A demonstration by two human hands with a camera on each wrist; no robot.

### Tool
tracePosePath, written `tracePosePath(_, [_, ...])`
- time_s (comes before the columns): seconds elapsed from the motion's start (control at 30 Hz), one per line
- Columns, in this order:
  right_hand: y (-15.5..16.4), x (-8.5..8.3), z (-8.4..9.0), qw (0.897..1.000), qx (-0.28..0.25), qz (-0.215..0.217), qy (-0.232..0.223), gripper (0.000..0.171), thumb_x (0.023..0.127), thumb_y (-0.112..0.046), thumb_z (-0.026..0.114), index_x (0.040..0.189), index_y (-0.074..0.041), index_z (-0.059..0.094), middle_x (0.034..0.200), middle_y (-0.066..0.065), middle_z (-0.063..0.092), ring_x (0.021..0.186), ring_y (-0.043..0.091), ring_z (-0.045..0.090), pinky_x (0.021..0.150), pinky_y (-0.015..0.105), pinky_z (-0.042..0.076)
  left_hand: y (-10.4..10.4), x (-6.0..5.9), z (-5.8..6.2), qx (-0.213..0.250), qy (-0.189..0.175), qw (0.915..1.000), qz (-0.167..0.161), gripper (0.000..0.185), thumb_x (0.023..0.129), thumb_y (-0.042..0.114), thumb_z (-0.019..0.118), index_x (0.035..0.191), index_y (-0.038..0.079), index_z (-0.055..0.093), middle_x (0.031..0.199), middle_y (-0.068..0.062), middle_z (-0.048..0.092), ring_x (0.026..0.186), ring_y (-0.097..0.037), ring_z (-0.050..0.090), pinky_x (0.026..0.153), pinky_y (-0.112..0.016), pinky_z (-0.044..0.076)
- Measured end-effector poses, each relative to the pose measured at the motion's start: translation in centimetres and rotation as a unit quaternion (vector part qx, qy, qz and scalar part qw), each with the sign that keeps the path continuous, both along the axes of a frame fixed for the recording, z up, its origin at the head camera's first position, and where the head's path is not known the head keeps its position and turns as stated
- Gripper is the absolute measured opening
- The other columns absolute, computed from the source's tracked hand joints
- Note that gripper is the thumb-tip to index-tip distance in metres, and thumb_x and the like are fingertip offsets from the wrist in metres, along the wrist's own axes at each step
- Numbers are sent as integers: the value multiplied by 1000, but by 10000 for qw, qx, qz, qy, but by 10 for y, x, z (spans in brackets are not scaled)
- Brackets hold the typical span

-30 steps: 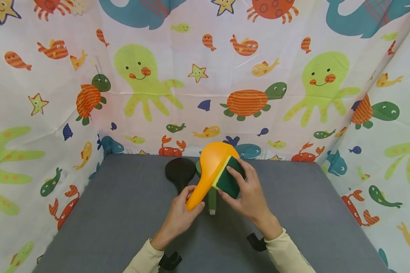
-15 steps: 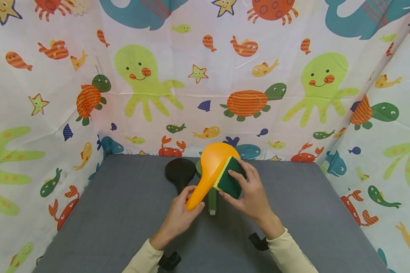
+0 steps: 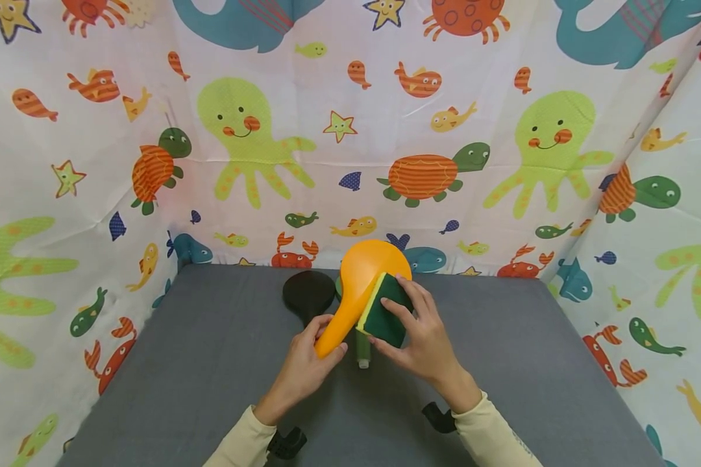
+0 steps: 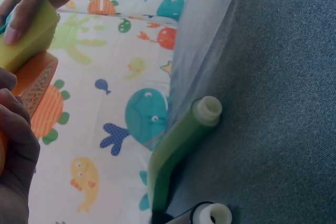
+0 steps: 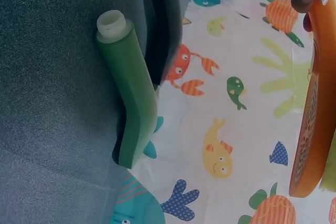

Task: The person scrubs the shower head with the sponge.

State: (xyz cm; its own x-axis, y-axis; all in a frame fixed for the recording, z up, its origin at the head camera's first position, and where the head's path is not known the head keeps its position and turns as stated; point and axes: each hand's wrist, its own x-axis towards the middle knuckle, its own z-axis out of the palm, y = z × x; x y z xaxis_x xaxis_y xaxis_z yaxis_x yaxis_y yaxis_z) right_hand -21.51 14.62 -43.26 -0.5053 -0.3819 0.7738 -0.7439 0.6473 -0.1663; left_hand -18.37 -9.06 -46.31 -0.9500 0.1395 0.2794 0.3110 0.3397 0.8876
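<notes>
Since a second ago the sponge [image 3: 381, 310] has slid down the orange paddle [image 3: 359, 288], from up near the round head to closer to the neck, and the right hand [image 3: 416, 337] has come down with it. Paddle's tipped a touch more upright too.

Left hand [image 3: 306, 368] is wrapped around the paddle's handle end, fingers curled tight on it, holding it up off the table with the head pointing away toward the back wall. Right hand has its fingers spread over the sponge's dark green side with the thumb at the lower edge, pressing the yellow side flat against the paddle's face. In the left wrist view you can see the yellow edge [image 4: 27, 36] squished right onto the orange rim [image 4: 38, 81].

Underneath the orange one, lying flat on the grey table [image 3: 531, 363], there's a green paddle [image 3: 362, 347] with its handle end poking out toward the person; the wrist views show the handle has a pale hollow tip [image 5: 111, 23]. Just left of that sits a black paddle [image 3: 308, 295], also flat, touching or nearly touching the green one, can't quite tell.

Cream sleeves [image 3: 491, 434] on both arms, black wrist mounts [image 3: 438, 416] under them. All around the table is that sea-creature curtain [image 3: 257, 136], octopuses, turtles, crabs.
</notes>
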Motion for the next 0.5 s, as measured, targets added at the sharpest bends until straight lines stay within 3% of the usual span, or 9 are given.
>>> tracePosePath(0.27, [11, -4, 3, 9998, -157, -92, -60, 65, 88, -67, 55, 126, -15, 62, 149, 19, 43, 131, 37, 43, 91, 57, 53, -2, 1, 6, -24, 22, 9999, -123, 50, 87, 19, 75, 132, 13, 54, 100, -1, 69, 79, -13, 57, 73, -26, 49])
tracePosePath(0.5, [28, -15, 1, 9960, -816, -99, -354, 64, 85, -60, 66, 125, -10, 63, 152, 16, 42, 132, 35, 45, 88, 56, 54, -5, 5, 7, -288, 76, 9994, -167, 49, 86, 18, 75, 131, 14, 54, 100, 3, 68, 79, -11, 57, 74, -26, 50])
